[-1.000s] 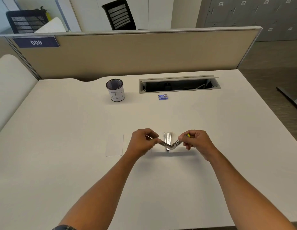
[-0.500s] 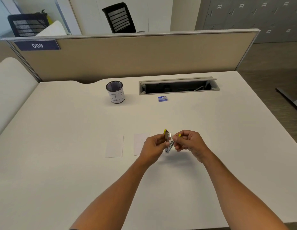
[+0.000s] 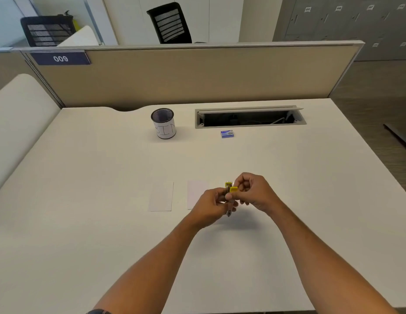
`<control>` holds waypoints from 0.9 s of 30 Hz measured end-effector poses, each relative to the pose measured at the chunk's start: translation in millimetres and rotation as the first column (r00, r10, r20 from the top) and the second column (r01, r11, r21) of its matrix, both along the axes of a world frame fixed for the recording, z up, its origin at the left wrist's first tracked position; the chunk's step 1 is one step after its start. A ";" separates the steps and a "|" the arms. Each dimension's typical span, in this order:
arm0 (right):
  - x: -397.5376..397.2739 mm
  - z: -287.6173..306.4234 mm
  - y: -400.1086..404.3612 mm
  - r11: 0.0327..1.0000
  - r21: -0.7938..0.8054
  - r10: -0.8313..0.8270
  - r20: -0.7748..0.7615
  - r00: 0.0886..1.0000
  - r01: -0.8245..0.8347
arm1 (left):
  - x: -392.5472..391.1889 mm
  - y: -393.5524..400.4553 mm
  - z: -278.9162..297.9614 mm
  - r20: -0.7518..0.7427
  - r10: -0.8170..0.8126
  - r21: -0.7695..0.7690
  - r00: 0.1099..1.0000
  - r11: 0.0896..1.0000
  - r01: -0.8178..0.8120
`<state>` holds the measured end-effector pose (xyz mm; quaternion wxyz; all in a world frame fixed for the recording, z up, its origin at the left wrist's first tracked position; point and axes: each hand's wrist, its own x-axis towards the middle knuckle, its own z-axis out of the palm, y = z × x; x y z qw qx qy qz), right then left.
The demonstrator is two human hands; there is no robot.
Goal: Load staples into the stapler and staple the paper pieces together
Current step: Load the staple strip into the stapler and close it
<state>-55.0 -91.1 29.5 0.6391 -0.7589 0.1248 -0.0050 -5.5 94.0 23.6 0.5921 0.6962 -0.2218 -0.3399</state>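
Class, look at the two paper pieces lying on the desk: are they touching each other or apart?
Apart. The head view shows a strip of bare desk between the left paper piece and the right paper piece, whose near corner the left hand covers.

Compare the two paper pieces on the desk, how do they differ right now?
The left paper piece lies fully in view, clear of both hands; the right paper piece is partly hidden behind the left hand. The left one sits farther from the stapler than the right one. Both are white, lying flat and apart.
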 end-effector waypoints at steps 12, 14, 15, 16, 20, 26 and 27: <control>-0.2 -8.1 16.1 0.994 0.106 -0.037 0.005 0.999 0.037 | 1.4 3.9 -4.6 -0.149 -0.041 -0.032 0.988 0.999 0.037; 0.2 -8.8 17.2 0.995 0.087 -0.058 0.019 0.998 0.056 | 0.6 2.1 -4.3 -0.142 -0.031 -0.012 0.989 0.999 0.030; 0.1 -9.3 17.3 0.995 0.077 -0.064 0.026 0.998 0.061 | 0.4 0.9 -4.0 -0.139 -0.026 -0.003 0.990 1.000 0.026; 0.3 -9.9 17.2 0.995 0.073 -0.068 0.031 0.997 0.065 | 0.4 -0.2 -3.5 -0.135 -0.021 0.005 0.991 1.000 0.022; 0.3 -10.3 16.0 0.994 0.062 -0.092 0.050 0.994 0.089 | -0.1 -3.4 -1.7 -0.113 -0.012 0.033 0.994 0.999 0.016; -1.0 -12.7 15.7 0.996 0.018 -0.083 0.045 0.996 0.082 | -1.0 -5.0 -3.4 -0.078 -0.004 0.069 0.997 0.998 0.010; -1.6 -13.2 14.9 0.997 0.012 -0.074 0.042 0.996 0.074 | -1.5 -4.9 -3.6 -0.072 -0.008 0.072 0.997 0.997 0.013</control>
